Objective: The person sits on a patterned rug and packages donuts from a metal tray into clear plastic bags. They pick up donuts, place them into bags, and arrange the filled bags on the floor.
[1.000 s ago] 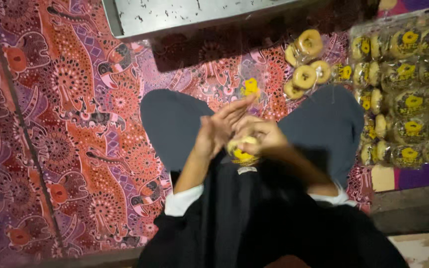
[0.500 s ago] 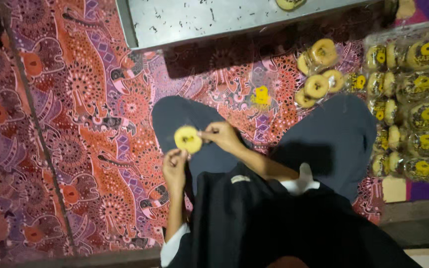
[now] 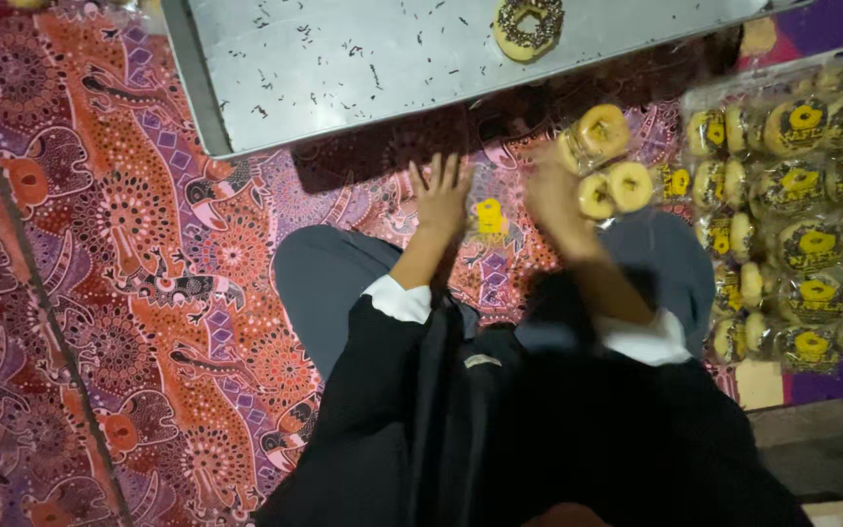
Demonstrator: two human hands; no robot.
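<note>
Hands both out over the patterned cloth (image 3: 129, 273). My left hand (image 3: 441, 195) is empty, fingers spread open, just near of the metal tray (image 3: 343, 68). My right hand (image 3: 553, 190) is blurred, so I cannot tell its grip; it sits beside the wrapped doughnuts (image 3: 602, 161). Packed doughnuts (image 3: 802, 224) stack at right. One sprinkled doughnut (image 3: 531, 24) lies on the tray.

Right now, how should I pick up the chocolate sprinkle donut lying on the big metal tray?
Take the donut by its plain outer sides, fingers coming down from above and pinching opposite edges. It lies flat on the tray with the sprinkled top facing up, so touching the top would likely knock sprinkles off. Nothing crowds it, so either side looks open.
</note>
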